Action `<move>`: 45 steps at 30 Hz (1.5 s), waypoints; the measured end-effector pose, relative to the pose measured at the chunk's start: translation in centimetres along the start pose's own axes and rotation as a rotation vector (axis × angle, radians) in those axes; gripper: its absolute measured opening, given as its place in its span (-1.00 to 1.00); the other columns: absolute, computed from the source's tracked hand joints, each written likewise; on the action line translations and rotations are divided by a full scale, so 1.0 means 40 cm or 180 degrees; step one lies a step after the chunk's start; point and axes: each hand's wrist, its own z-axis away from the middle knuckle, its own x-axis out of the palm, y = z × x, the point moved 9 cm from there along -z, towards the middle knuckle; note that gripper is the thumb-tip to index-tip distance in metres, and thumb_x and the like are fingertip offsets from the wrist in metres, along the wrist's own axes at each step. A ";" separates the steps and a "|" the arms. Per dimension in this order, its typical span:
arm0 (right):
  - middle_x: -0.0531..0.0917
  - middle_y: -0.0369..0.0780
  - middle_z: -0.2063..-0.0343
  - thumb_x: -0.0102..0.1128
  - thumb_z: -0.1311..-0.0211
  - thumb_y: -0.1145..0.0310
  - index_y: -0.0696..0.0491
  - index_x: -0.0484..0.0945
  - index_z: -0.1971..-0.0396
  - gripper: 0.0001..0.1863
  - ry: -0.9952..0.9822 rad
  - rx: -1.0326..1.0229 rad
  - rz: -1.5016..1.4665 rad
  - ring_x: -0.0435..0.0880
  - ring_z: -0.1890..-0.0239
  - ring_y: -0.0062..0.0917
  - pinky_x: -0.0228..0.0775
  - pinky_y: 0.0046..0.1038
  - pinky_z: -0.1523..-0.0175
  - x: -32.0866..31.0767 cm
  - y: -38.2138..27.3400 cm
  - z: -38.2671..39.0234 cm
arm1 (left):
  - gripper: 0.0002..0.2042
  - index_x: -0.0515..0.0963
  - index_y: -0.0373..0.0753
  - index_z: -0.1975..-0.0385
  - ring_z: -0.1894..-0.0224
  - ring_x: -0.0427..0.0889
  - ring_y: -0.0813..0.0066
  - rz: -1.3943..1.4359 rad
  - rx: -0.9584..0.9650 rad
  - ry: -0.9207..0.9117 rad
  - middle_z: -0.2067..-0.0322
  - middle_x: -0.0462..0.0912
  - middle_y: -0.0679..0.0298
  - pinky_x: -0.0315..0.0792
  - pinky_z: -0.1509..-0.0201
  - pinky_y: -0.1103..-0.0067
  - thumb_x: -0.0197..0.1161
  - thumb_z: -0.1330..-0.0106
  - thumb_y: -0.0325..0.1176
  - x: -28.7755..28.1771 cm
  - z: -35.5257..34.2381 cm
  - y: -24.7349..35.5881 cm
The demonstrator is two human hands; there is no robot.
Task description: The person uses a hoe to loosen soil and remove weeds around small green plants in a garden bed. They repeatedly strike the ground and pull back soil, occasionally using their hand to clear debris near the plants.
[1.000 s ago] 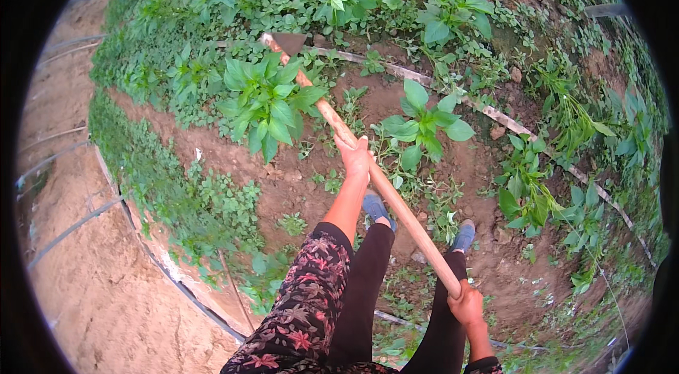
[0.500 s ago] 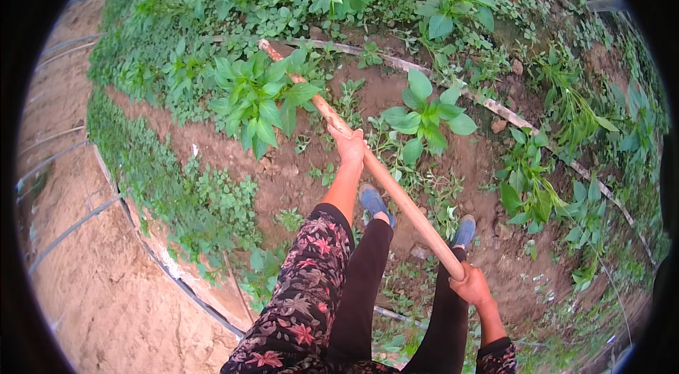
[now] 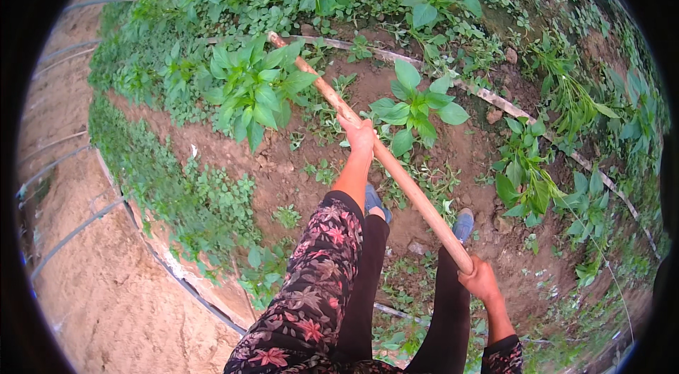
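Observation:
A long, pale wooden handle slants from the far left toward the near right. My left hand is closed round its middle. At its near end, my right hand grips it. The far tip lies by a bushy green leafy plant, whose leaves come close to the shaft; no tool head shows there. Just right of my left hand grows a smaller broad-leaved plant, apart from the handle.
My blue shoes stand on brown soil among low weeds. A pale strip crosses the bed beyond the plants. More leafy plants grow at right. Along the left, a dark edging borders bare earth, with curved bars.
Both hands and the handle have shifted slightly right and away from me. The grip looks the same. Nearby plants sit a little further left in the picture.

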 end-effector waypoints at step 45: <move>0.58 0.07 0.57 0.21 0.09 0.35 0.13 0.38 0.40 -0.73 0.0105 -0.0070 0.0659 0.58 0.43 -0.01 0.43 -0.09 0.29 0.121 -0.087 0.159 | -0.25 -0.17 0.06 -0.29 0.65 0.36 0.51 -0.0041 -0.0339 -0.0008 0.37 0.40 0.23 0.34 0.67 0.53 0.10 -0.19 -0.57 -0.151 0.166 0.001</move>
